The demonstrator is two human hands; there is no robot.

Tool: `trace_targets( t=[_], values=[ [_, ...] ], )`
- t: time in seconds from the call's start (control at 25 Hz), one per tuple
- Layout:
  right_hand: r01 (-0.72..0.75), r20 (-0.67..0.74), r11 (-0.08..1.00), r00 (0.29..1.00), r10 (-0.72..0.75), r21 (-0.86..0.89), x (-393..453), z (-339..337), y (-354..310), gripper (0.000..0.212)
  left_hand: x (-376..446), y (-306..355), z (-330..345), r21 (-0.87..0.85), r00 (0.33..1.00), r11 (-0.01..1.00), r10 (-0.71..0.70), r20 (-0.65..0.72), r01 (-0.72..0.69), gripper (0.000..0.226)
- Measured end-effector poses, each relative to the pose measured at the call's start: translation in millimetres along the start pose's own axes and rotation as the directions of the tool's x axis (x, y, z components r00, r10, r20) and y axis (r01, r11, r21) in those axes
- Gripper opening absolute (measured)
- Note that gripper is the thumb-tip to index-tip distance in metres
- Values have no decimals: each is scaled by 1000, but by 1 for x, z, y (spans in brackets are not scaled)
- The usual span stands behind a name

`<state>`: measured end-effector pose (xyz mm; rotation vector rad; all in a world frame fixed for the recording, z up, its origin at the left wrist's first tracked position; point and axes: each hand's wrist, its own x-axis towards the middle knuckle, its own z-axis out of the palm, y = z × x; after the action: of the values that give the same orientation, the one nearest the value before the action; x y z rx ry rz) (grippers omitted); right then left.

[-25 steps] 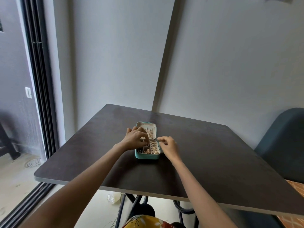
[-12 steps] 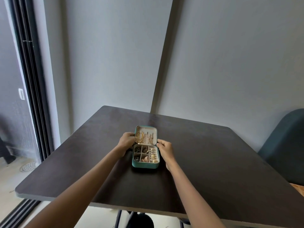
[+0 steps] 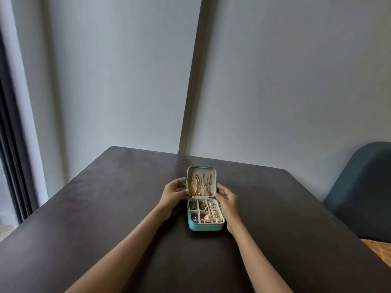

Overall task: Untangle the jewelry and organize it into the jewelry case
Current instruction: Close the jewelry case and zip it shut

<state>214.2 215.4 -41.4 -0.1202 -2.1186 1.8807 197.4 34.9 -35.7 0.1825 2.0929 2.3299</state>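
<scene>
Open teal jewelry case (image 3: 206, 226) resting near the middle of the dark table (image 3: 84, 208), its lid (image 3: 201, 168) raised upright toward the far edge. Gold chains and bracelets (image 3: 200, 185) hang inside the lid; rings and earrings (image 3: 212, 214) fill the divided cream compartments of the base. Left hand (image 3: 172, 194) grips the lid's left side, fingers curled round its edge. Right hand (image 3: 227, 199) holds the lid's right side, fingers bent against it. Blue chair (image 3: 359, 193) stands beyond the table's right edge
</scene>
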Motion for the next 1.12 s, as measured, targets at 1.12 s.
trace_targets(
  t=[1.12],
  values=[
    [-35,-94,999,995,34,-15,-33,-30,-4,32,-47,0,-8,186,959,972,87,269,-141,48]
  ],
)
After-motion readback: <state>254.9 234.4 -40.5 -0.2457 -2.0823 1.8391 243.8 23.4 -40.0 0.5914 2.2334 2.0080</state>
